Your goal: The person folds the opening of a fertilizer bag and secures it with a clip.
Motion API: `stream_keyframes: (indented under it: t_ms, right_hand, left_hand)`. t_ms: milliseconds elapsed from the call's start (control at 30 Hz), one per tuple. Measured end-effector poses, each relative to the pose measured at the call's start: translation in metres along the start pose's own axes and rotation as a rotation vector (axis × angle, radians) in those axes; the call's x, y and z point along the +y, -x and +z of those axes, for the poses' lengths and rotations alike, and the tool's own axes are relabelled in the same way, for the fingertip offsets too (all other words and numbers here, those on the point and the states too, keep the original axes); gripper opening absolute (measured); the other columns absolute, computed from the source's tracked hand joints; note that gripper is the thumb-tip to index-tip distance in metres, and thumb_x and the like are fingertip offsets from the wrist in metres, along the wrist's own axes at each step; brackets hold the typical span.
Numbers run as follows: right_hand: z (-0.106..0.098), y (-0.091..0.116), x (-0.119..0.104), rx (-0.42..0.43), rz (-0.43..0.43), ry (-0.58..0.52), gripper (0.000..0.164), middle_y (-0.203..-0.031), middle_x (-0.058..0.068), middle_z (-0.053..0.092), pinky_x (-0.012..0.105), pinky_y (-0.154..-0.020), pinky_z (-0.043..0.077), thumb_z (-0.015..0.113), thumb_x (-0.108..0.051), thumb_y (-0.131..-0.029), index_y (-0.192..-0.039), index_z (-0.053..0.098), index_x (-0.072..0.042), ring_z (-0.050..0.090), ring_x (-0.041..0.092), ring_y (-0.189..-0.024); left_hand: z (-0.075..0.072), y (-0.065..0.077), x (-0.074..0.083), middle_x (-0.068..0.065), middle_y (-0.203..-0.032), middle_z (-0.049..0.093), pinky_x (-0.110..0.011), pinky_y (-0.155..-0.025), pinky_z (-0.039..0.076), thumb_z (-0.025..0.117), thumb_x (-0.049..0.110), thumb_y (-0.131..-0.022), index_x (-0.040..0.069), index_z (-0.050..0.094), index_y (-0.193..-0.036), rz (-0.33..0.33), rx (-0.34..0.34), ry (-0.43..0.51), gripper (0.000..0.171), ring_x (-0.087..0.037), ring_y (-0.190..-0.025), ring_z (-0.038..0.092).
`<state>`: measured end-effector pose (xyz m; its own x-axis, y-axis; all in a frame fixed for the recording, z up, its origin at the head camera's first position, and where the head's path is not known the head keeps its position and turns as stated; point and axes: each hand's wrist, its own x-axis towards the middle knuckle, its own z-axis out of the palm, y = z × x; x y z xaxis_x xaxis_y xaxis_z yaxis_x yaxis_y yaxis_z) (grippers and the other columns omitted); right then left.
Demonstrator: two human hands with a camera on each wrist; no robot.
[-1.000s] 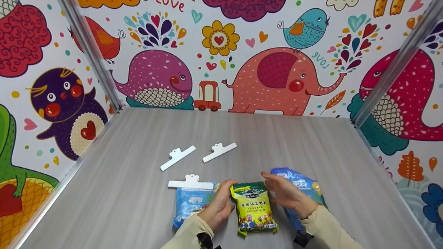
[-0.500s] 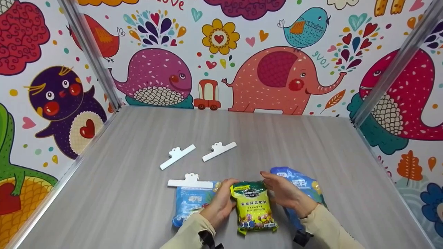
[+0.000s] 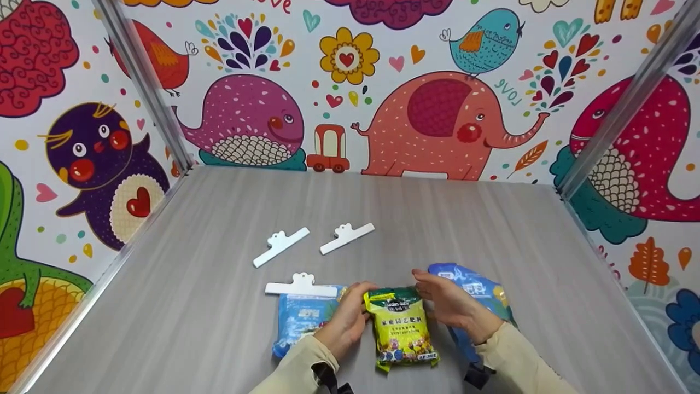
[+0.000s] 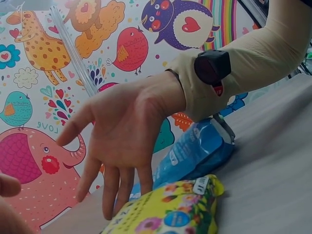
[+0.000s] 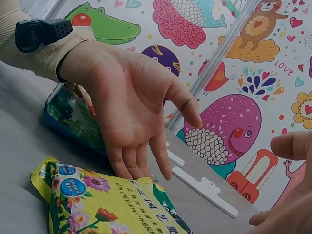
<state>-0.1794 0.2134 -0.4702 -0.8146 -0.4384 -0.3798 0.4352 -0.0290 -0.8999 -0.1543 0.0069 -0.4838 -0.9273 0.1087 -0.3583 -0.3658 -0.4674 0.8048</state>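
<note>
A yellow and green bag of plant fertilizer lies flat on the table between both hands. My left hand stands along its left side, fingers straight, fingertips close to its upper corner; whether they touch cannot be told. In the right wrist view the palm of this left hand faces the yellow bag. My right hand is held along the other side, a small gap from the bag in the head view. The left wrist view shows the right hand with spread, straight fingers above the bag's edge.
Left of the hands lies a light blue bag with a white clip along its top. A darker blue bag lies partly behind the right hand. Two more white clips, one left and one right, lie farther back. Patterned walls enclose the table.
The hands, bags and clips keep their places on the table. Only the head view has shifted very slightly.
</note>
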Motion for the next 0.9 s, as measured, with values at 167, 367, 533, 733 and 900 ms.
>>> stream_keyframes:
  t_ms: [167,367,533,733,900]
  right_hand:
    - [0.0002,0.0003,-0.0013,0.011,0.004,-0.027,0.082,-0.157,0.033,-0.017,0.072,-0.108,-0.002,0.049,-0.038,-0.101,-0.157,0.004,0.000,-0.015,0.049,-0.145]
    - [0.0032,0.0005,-0.0036,0.058,-0.003,-0.054,0.068,-0.158,0.032,-0.015,0.074,-0.108,0.000,0.039,-0.027,-0.105,-0.157,0.006,0.001,-0.013,0.049,-0.145]
    - [0.0023,-0.0003,-0.0035,0.083,-0.007,-0.064,0.067,-0.158,0.032,-0.015,0.074,-0.108,0.005,0.040,-0.026,-0.105,-0.157,0.008,0.001,-0.011,0.050,-0.145]
    - [0.0025,0.0018,-0.0044,0.062,-0.003,-0.091,0.072,-0.157,0.032,-0.018,0.073,-0.108,0.006,0.041,-0.027,-0.105,-0.158,0.000,-0.001,-0.008,0.055,-0.144]
    - [0.0029,0.0023,-0.0056,0.051,0.015,-0.132,0.075,-0.157,0.034,-0.016,0.072,-0.109,0.006,0.041,-0.027,-0.104,-0.157,-0.005,-0.002,0.000,0.057,-0.143]
  left_hand:
    - [0.0003,0.0015,0.0013,-0.026,-0.120,0.057,-0.039,-0.095,0.039,0.056,0.012,-0.090,-0.005,0.051,-0.113,-0.009,0.000,0.006,0.028,-0.032,-0.110,0.053]
    - [0.0005,0.0021,0.0016,-0.028,-0.124,0.055,-0.040,-0.099,0.038,0.057,0.011,-0.090,-0.008,0.047,-0.118,-0.005,0.010,0.019,0.035,-0.032,-0.112,0.052]
    - [-0.0018,0.0035,0.0007,-0.024,-0.120,0.060,-0.040,-0.096,0.040,0.057,0.011,-0.090,-0.008,0.051,-0.118,0.003,0.012,0.004,0.034,-0.031,-0.109,0.057]
    - [-0.0046,0.0036,-0.0013,-0.027,-0.126,0.056,-0.037,-0.091,0.044,0.055,0.006,-0.091,-0.016,0.046,-0.131,0.029,0.011,-0.025,0.047,-0.023,-0.100,0.060]
    - [-0.0059,0.0037,-0.0018,-0.036,-0.146,0.035,-0.041,-0.098,0.043,0.053,0.002,-0.091,-0.020,0.031,-0.143,0.042,0.018,-0.055,0.060,-0.027,-0.110,0.058]
